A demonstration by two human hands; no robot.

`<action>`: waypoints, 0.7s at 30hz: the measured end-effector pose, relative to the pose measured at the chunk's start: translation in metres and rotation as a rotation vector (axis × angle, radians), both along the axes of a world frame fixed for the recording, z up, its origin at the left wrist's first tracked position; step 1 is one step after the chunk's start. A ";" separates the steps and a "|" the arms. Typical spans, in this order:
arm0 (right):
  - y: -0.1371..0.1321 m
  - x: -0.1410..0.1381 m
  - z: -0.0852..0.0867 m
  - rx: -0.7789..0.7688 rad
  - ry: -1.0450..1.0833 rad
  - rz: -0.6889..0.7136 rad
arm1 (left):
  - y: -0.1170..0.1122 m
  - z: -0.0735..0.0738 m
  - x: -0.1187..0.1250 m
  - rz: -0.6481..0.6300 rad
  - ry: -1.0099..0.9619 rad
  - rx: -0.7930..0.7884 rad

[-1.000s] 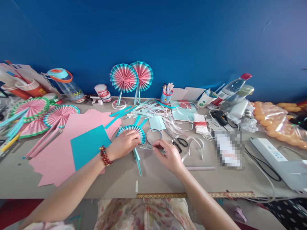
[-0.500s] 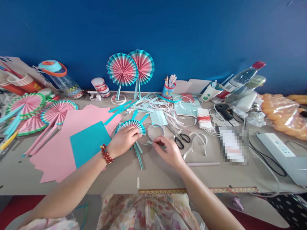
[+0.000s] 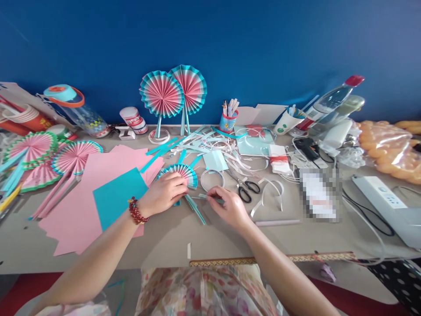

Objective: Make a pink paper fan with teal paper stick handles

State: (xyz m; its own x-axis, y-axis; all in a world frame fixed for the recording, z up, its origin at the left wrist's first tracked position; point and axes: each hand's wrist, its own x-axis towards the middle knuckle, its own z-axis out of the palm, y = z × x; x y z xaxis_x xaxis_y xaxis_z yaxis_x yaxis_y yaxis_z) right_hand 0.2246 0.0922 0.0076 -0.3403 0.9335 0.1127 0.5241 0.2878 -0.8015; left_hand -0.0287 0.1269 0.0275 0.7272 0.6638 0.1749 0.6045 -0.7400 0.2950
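My left hand, with a red bead bracelet at the wrist, lies with curled fingers pressed on a small pleated teal-and-pink paper fan flat on the table. The fan's teal stick handles stick out toward me between the hands. My right hand is closed in a pinch on a thin pale teal strip that points toward the fan. A white paper ring lies just behind my right hand, and black scissors lie to its right.
Pink sheets and a teal sheet lie left of my left hand. Finished fans lie at far left; two fans stand against the blue wall. Paper strips, a pen cup, bottles and a power strip crowd the back and right.
The fan's stick handles have swung from pointing straight at me to slanting right, nearer my right hand. Both hands stay in place; the view shifted slightly.
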 end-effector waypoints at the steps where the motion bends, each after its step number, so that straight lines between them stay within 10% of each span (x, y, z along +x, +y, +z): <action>1: 0.000 0.000 0.000 0.003 -0.005 0.000 | 0.000 0.000 0.000 -0.014 0.013 -0.003; 21: -0.002 0.000 -0.005 0.065 0.057 0.007 | -0.004 0.005 -0.003 -0.135 0.030 -0.055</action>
